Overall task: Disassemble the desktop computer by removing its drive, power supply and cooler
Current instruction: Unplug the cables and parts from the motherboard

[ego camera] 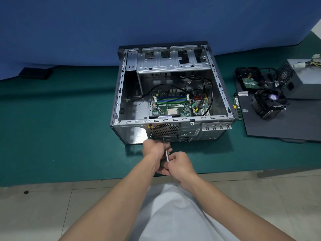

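The right hand is gripping the handle of a screwdriver, hiding most of it. The left hand is holding the shaft and covering the tip at the rear panel of the computer case, below the fan grille. The case is lying open near the front edge of the desk. Toward the right edge, the drive, cooler and power supply are lying outside it, with the supply being cut off by the frame. The stickers are proving too small to read.

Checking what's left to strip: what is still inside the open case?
Inside the case: the motherboard with a bare CPU socket, loose black cables, and a drive cage along the far edge. The space beneath the cage and behind the near rim is hidden.
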The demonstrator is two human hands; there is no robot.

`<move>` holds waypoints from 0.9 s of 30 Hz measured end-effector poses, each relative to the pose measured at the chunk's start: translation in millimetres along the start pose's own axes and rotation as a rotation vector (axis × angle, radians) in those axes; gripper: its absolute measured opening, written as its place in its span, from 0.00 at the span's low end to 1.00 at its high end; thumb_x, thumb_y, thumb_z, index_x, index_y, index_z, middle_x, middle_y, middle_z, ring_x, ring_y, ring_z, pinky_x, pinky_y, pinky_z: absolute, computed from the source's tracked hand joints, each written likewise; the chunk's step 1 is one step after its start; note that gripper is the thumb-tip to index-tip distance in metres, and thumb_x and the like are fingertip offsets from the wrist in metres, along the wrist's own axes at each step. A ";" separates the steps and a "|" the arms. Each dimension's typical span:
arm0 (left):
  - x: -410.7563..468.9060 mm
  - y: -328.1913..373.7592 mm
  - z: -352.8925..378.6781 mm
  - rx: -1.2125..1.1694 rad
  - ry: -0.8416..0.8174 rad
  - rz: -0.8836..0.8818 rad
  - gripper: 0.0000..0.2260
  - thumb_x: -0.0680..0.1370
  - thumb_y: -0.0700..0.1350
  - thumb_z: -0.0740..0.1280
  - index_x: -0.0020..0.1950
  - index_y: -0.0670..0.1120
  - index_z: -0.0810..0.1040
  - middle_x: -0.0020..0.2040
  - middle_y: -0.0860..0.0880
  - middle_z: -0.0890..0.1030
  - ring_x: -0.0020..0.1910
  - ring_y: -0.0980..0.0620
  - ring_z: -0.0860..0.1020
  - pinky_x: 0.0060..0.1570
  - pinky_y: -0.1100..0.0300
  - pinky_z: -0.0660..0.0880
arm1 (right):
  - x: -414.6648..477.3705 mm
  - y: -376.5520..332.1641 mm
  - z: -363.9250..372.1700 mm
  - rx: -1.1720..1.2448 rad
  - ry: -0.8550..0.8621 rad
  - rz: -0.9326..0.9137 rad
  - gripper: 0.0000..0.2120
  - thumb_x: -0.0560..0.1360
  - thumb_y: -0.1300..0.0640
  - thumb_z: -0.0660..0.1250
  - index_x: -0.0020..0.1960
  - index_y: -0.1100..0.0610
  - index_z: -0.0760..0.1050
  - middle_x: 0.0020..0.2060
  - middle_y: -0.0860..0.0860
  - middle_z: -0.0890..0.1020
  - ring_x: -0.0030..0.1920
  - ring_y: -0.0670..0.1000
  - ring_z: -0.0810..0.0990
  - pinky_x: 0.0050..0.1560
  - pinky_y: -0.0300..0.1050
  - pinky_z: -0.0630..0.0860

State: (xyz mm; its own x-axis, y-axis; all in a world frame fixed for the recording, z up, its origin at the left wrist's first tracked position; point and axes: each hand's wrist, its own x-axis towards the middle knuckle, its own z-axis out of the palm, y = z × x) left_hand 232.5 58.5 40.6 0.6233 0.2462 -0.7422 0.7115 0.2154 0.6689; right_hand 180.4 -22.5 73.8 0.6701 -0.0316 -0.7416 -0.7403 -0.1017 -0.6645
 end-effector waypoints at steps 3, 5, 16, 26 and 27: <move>2.0 2.6 -0.8 0.004 -0.039 -0.018 0.03 0.77 0.31 0.65 0.49 0.35 0.77 0.38 0.38 0.84 0.32 0.44 0.82 0.34 0.53 0.80 | 2.9 -3.4 1.3 0.181 -0.084 0.037 0.09 0.77 0.73 0.57 0.43 0.67 0.75 0.43 0.64 0.83 0.41 0.60 0.85 0.42 0.48 0.83; 2.5 3.4 -4.7 0.018 -0.090 -0.024 0.04 0.78 0.32 0.65 0.52 0.35 0.77 0.39 0.38 0.84 0.34 0.44 0.83 0.34 0.54 0.81 | 5.6 -2.8 1.1 0.200 -0.094 0.033 0.09 0.77 0.73 0.57 0.44 0.68 0.75 0.44 0.63 0.81 0.41 0.59 0.84 0.46 0.48 0.82; -0.1 1.0 -6.8 0.056 -0.118 -0.040 0.04 0.79 0.34 0.63 0.49 0.37 0.78 0.39 0.42 0.85 0.32 0.46 0.83 0.32 0.58 0.78 | 8.3 -1.9 -0.2 0.170 -0.070 0.015 0.08 0.75 0.73 0.61 0.43 0.66 0.76 0.44 0.58 0.81 0.43 0.54 0.81 0.43 0.44 0.82; -1.6 2.9 -10.1 0.121 -0.067 0.022 0.03 0.79 0.36 0.66 0.50 0.37 0.79 0.39 0.42 0.85 0.35 0.46 0.84 0.29 0.60 0.76 | 8.9 -2.5 -1.4 0.122 0.005 -0.003 0.07 0.76 0.68 0.65 0.41 0.61 0.78 0.40 0.56 0.81 0.36 0.51 0.79 0.41 0.44 0.82; -0.9 3.2 -10.2 0.134 -0.083 0.016 0.04 0.80 0.37 0.65 0.51 0.37 0.78 0.40 0.43 0.85 0.36 0.45 0.84 0.29 0.59 0.75 | 8.2 -4.1 -1.2 0.172 -0.034 0.010 0.08 0.77 0.69 0.62 0.43 0.61 0.78 0.41 0.57 0.81 0.39 0.52 0.80 0.40 0.43 0.82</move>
State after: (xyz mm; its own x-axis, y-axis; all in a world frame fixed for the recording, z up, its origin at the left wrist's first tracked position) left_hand 230.9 68.6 43.9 0.6556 0.1684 -0.7360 0.7347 0.0825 0.6733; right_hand 189.0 -23.5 70.5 0.6628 0.0017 -0.7488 -0.7470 0.0697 -0.6611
